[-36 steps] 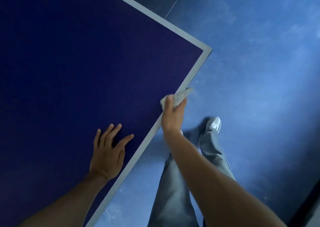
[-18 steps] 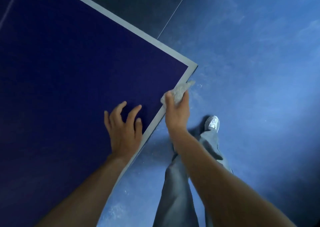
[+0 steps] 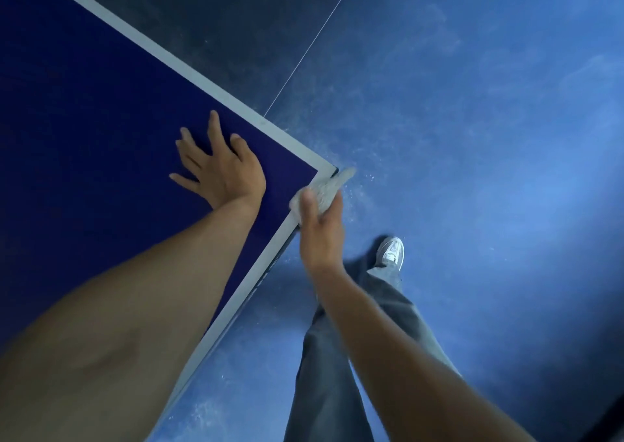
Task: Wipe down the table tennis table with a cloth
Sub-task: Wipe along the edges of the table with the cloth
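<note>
The dark blue table tennis table (image 3: 84, 130) with its white border line fills the left of the head view, its corner near the middle. My right hand (image 3: 320, 232) grips a crumpled grey cloth (image 3: 326, 188) against the table's side edge, just below that corner. The cloth's tip pokes past the corner. My left hand (image 3: 219, 168) lies flat on the tabletop with fingers spread, a short way in from the corner.
Blue floor (image 3: 472, 171) with pale dust marks lies to the right and beyond the table; a thin white line (image 3: 310, 46) crosses it. My leg in grey trousers (image 3: 341, 374) and a white shoe (image 3: 391, 252) stand beside the table's edge.
My right hand has slid the cloth along the side edge up to the corner. My left hand has moved forward over the tabletop toward the corner and lies flat again.
</note>
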